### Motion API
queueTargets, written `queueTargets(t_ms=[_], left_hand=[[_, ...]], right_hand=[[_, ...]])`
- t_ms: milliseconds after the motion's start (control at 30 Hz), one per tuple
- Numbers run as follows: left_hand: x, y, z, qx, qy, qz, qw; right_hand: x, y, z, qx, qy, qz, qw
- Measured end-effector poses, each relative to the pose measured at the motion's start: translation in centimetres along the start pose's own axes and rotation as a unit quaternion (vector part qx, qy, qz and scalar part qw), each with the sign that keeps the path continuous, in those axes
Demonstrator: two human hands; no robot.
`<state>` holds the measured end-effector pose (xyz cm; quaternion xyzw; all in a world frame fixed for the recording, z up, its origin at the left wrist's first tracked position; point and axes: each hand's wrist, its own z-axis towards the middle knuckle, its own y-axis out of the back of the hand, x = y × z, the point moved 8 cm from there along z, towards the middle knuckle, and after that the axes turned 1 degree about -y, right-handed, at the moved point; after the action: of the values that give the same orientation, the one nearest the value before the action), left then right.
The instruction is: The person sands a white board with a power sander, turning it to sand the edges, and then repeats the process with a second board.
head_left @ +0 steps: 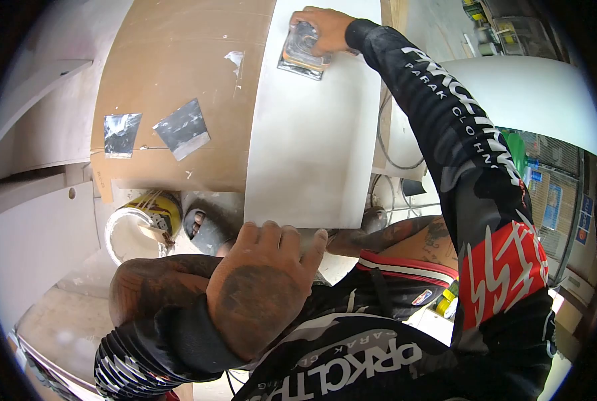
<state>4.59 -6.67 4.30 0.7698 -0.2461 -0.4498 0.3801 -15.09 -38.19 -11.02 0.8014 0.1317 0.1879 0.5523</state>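
Observation:
A long white panel [315, 147] lies lengthwise in front of me, partly over brown cardboard. My right hand [322, 30] is wrapped round a dusty sander-like block [305, 50], which rests on the far part of the panel with a dark sheet under it. At the panel's near edge is my left hand [261, 287], back upward, fingers spread with their tips on the edge, holding nothing. The underside of the block is hidden.
Two grey abrasive sheets [181, 129] lie on the cardboard [171, 67]. A yellow bucket [159, 208] stands near my foot at the lower left. Cables [386, 150] run along the panel's right side. A metal mesh rack [559, 194] is at the right.

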Motion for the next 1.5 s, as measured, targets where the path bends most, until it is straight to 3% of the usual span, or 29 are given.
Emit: queueTargets(t_ms=[467, 767, 1100, 1500], left_hand=[[0.0, -0.2, 0.3, 0.022, -0.003, -0.009, 1.000], [0.3, -0.2, -0.1, 0.028, -0.002, -0.012, 1.000], [0.0, 0.1, -0.1, -0.005, -0.006, -0.007, 1.000], [0.7, 0.1, -0.4, -0.009, -0.010, -0.023, 1.000]], right_hand=[[-6.2, -0.6, -9.6, 0.008, -0.123, 0.025, 0.992], [-6.9, -1.0, -11.4, 0.014, -0.130, 0.080, 0.988], [-4.9, 0.3, -7.2, -0.003, -0.094, 0.033, 0.995], [-6.2, -0.3, -8.8, 0.023, -0.097, 0.024, 0.995]])
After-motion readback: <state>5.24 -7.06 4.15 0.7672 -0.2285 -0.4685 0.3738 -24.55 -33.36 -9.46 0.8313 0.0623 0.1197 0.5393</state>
